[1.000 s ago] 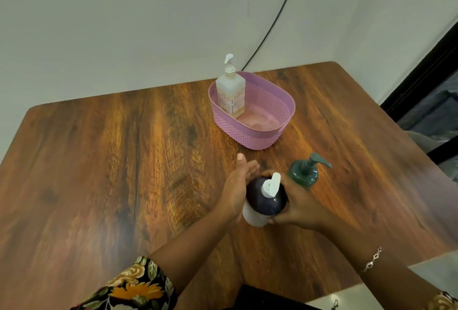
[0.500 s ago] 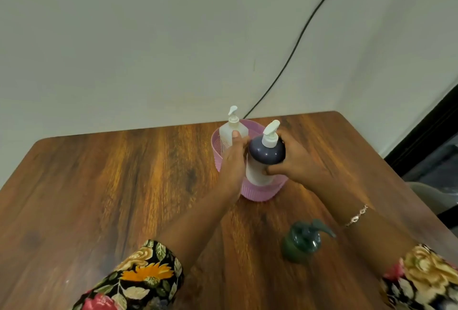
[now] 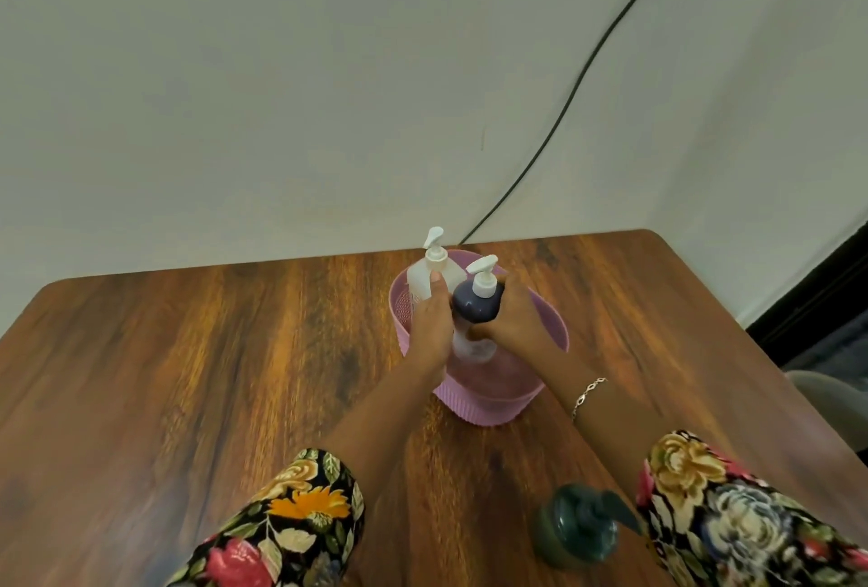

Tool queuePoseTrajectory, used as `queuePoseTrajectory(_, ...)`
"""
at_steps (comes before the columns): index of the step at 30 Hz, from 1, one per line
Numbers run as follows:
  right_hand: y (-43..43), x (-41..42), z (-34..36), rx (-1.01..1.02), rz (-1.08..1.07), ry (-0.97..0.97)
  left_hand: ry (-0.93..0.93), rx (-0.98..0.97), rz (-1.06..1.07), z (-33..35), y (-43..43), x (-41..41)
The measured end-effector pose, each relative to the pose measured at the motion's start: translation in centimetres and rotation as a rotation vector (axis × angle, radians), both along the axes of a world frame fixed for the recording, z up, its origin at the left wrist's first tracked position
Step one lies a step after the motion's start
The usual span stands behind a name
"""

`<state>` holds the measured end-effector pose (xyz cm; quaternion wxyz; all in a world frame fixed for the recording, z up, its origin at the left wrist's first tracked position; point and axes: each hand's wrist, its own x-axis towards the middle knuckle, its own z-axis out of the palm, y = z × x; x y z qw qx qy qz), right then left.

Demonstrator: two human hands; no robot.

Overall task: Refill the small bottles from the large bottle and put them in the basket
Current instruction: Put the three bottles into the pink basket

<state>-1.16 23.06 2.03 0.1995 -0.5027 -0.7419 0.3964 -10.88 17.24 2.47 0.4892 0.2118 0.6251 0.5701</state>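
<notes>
While the right hand (image 3: pixel 516 323) wraps fingers and thumb round the dark bottle (image 3: pixel 474 307), the left hand (image 3: pixel 430 328) presses against the bottle's opposite side with fingers straight. The dark bottle is upright (white pump on top), with its lower end inside the pink basket (image 3: pixel 488 408). Whether it rests on the basket floor cannot be told. A white bottle (image 3: pixel 419 279) stands at the basket's far end, just behind the left fingertips. The basket sits on the wooden table (image 3: pixel 188 351). A green bottle (image 3: pixel 575 525) stands on the table nearer the person, well apart from the basket.
</notes>
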Motion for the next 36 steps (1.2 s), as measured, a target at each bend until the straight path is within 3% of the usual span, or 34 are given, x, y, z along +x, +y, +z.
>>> queuePoseTrajectory(21,1.8,-1.4,-4.6,-0.001,-0.042,-0.096,0.025,-0.007,-0.018,-2.0,0.5,-1.0)
queuePoseTrajectory(32,1.9,0.1,-1.1,-0.062,0.105,-0.171,0.075,0.027,-0.067,-0.9,-1.0,-0.3)
queuePoseTrajectory(36,0.1,3.1,2.7,-0.212,0.125,-0.012,0.161,-0.024,-0.059,0.5,-3.1,1.9)
